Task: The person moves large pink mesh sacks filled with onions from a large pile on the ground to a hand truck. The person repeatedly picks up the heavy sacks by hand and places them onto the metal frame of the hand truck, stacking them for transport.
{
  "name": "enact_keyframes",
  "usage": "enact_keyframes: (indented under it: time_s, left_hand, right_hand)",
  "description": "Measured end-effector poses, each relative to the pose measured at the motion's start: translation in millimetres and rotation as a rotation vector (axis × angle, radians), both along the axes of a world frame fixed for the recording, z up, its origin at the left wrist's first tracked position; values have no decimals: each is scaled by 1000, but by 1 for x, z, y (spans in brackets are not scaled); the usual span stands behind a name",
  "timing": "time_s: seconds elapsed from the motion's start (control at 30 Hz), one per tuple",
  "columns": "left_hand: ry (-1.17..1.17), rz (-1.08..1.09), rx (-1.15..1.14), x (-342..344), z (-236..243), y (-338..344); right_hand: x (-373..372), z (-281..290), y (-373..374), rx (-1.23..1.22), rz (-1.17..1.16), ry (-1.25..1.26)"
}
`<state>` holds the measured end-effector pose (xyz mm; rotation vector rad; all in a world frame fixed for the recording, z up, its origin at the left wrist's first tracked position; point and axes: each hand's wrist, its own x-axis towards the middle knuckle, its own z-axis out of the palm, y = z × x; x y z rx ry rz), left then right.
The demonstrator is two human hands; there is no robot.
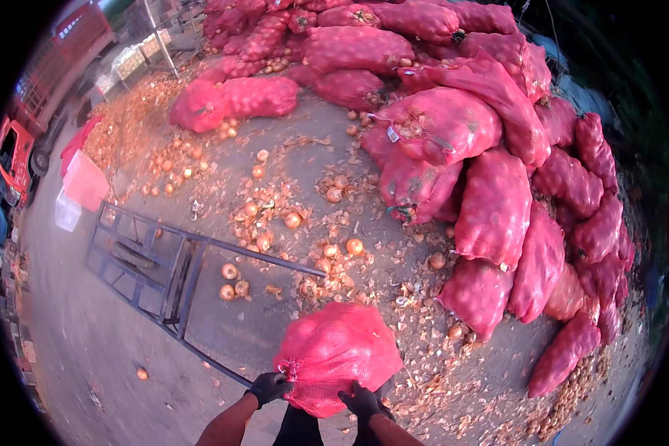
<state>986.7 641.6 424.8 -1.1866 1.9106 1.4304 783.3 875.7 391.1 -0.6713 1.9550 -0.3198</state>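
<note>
A full red mesh sack point(342, 346) is right in front of my legs, with its gathered, tied end on the left side. My left hand point(267, 388), in a dark glove, is closed on the mesh just below that gathered end. On the sack's lower right, my gloved right hand point(362, 401) has its fingers curled into the mesh. The sack's underside is hidden, so I cannot tell whether it touches the ground. A metal hand truck point(188, 279) lies flat to the left, one of its bars reaching toward the sack.
Stuffed red onion sacks point(493, 208) are heaped from the far side round to the right. Loose onions point(292, 220) and dry skins litter the concrete ground. Further left stand a pink crate point(85, 181) and a red vehicle point(13, 160). A pole point(161, 41) rises at the far left.
</note>
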Motion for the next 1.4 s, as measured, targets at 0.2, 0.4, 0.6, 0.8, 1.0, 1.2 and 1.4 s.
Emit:
enact_keyframes:
  time_s: [0.2,0.4,0.6,0.8,1.0,1.2,1.4]
  left_hand:
    - [-43,-41,-168,10,-20,-25]
    - [-174,-38,-155,-3,-18,-36]
    - [-161,-23,-185,5,-36,-43]
    - [-173,-38,-192,10,-49,-52]
    - [-139,-20,-189,16,-67,-63]
    - [-160,41,-207,40,-92,-66]
    - [-104,169,-102,45,-117,-78]
  right_hand:
    - [6,-15,-5,-115,27,-89]
    - [9,-32,0,-180,2,-82]
    - [-15,-29,5,-68,-12,-116]
    - [-25,-43,24,-35,-69,-40]
    - [-22,-89,51,-7,-22,-41]
    - [-42,-71,56,91,-175,-149]
    - [-55,-93,89,175,-386,-61]
